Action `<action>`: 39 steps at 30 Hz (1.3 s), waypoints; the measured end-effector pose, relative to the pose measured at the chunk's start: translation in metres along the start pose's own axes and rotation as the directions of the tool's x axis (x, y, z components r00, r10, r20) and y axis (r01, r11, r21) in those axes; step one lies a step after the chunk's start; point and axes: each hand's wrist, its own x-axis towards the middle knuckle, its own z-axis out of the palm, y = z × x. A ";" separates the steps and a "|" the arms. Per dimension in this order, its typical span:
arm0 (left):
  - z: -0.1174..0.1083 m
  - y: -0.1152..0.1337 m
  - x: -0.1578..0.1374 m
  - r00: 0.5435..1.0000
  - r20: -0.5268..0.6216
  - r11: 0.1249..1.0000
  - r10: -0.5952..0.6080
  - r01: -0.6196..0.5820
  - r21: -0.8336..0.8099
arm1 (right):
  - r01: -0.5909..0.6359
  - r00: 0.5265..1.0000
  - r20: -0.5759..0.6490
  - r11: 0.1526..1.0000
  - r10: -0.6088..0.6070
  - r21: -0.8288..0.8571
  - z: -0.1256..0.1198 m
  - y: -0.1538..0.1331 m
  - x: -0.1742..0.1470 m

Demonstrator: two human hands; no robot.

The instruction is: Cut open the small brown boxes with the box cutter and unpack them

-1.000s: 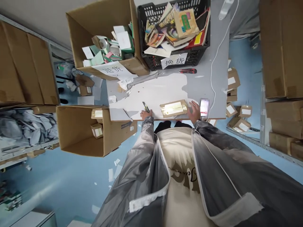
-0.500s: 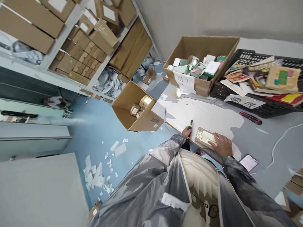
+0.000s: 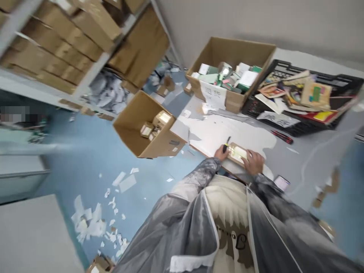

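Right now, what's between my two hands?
In the head view, a taped parcel lies between your left hand, which holds a cutter, and your right hand.

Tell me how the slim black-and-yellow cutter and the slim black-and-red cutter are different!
Colour: the slim black-and-yellow cutter has yellow on it, while the slim black-and-red cutter has red.
Place: the yellow one is in the person's left hand; the red one lies on the pale flat table, near the black plastic crate.
Both are slim and partly black.
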 end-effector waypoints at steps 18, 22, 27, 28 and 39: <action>-0.048 -0.038 0.005 0.993 0.096 0.963 0.064 -0.087 0.254 | 0.078 0.975 0.201 0.992 -0.096 0.094 0.000 -0.019 0.020; -0.048 -0.032 0.006 0.994 0.054 0.961 0.094 -0.104 0.255 | 0.068 0.976 0.201 0.994 -0.085 0.090 0.005 -0.018 0.018; -0.053 -0.021 0.007 0.985 0.096 0.940 0.141 -0.164 0.299 | 0.062 0.976 0.203 0.995 -0.075 0.072 0.004 -0.020 0.015; -0.055 -0.018 0.009 0.983 0.108 0.933 0.148 -0.175 0.315 | 0.059 0.975 0.212 0.996 -0.072 0.068 0.003 -0.020 0.015; -0.075 0.015 0.004 0.957 0.265 0.763 0.120 -0.260 0.591 | 0.010 0.954 0.298 1.000 -0.006 -0.013 -0.012 -0.035 0.016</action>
